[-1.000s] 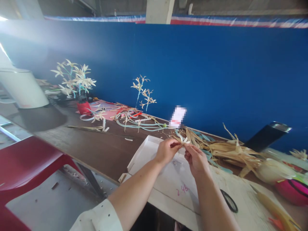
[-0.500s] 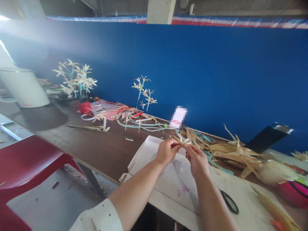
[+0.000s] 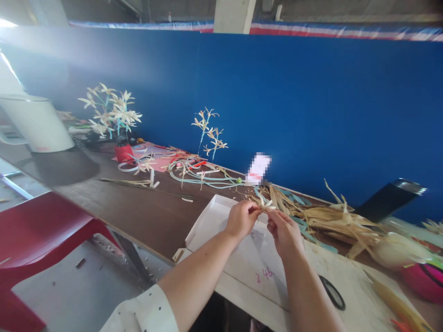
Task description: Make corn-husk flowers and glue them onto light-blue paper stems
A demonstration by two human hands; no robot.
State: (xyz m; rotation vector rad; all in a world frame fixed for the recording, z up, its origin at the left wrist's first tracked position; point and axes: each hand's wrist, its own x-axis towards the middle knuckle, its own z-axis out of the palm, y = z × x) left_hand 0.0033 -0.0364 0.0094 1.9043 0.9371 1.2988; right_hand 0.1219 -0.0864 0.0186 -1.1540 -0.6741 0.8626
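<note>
My left hand (image 3: 241, 217) and my right hand (image 3: 284, 229) meet above an open white cardboard box lid (image 3: 204, 221). Between their fingertips is a small pale flower (image 3: 266, 203) with narrow petals that look like dried husk. Both hands pinch it low, near its base, so the stem end is hidden by my fingers. Just beyond my right hand lies a heap of dried corn husks (image 3: 332, 221). Coils of pale green cord (image 3: 176, 175) rest on the table to the left of the flower.
Finished husk flowers stand in a red pot (image 3: 123, 154), near a white pitcher (image 3: 48, 124). Two flower sprays (image 3: 214, 138) rise by the blue partition (image 3: 311, 92). A dark tumbler (image 3: 387, 200) leans at right; a black ring (image 3: 332, 293) lies nearer. A red chair (image 3: 44, 230) stands at left.
The view has shifted very slightly, so the scene sits a little to the right. My hands keep the same pinch on the flower.
</note>
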